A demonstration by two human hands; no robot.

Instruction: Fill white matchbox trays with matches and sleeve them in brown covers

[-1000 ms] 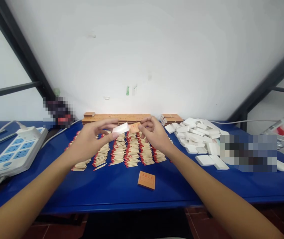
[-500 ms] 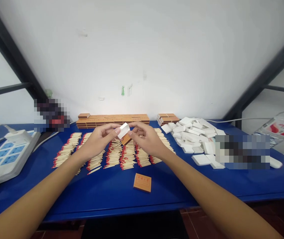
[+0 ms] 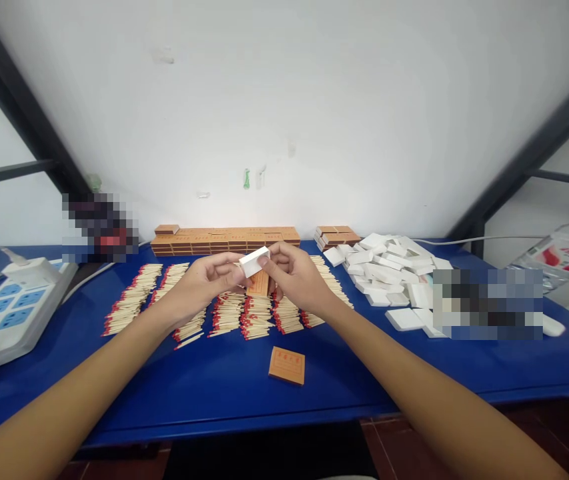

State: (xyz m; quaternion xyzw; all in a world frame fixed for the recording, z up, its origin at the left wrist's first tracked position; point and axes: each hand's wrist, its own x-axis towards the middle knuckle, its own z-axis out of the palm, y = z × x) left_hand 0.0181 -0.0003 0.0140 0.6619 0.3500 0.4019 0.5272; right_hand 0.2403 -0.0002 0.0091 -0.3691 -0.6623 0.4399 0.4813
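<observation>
- A white power strip (image 3: 9,307) is laid at the left end of the blue counter (image 3: 204,387).
- A printed plastic bag (image 3: 564,257) is seen at far right.

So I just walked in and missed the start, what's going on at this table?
A person's left hand and right hand pinch a white tray from either end, with an orange sleeve just under it, above rows of matches on the blue table. One orange matchbox lies nearer, and a pile of white trays sits to the right.

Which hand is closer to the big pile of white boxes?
Right. The right hand is just left of the white pile; the left hand is farther left, beyond it.
</observation>
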